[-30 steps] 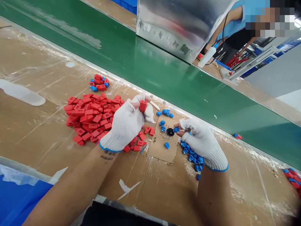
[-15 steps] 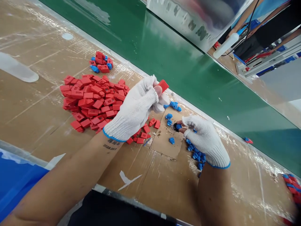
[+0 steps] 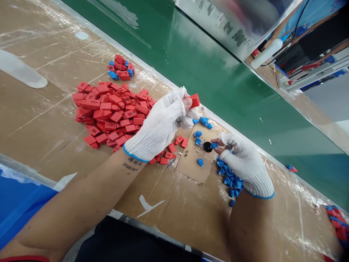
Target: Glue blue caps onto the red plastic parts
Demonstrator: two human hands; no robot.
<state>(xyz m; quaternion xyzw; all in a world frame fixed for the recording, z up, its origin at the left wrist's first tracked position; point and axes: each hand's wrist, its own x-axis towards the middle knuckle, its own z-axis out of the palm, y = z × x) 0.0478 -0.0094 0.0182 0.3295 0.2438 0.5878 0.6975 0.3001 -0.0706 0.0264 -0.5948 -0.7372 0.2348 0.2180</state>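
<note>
Both hands wear white knit gloves with bare fingertips. My left hand [image 3: 166,118] pinches a red plastic block [image 3: 195,100] above the table, close to the green strip. Between thumb and finger of my right hand [image 3: 240,156] is a small blue plastic piece [image 3: 214,145], held just right of a small round pot [image 3: 207,147] with dark contents. The pot stands on a cardboard sheet [image 3: 191,169], with several loose blue pieces [image 3: 204,121] around it. A heap of blue pieces [image 3: 227,176] lies below my right hand. Left of my left hand spreads a large pile of red blocks [image 3: 111,112].
A small cluster of joined red and blue parts [image 3: 121,68] lies behind the red pile. More such parts [image 3: 338,222] are at the far right. A green belt [image 3: 218,72] runs along the table, with a metal housing [image 3: 226,22] over it. Another person's arm [image 3: 283,22] shows top right.
My right hand has drawn the blue piece from over the pot to its right side, leaving the dark opening visible. My left hand still holds the red block. The view has shifted slightly.
</note>
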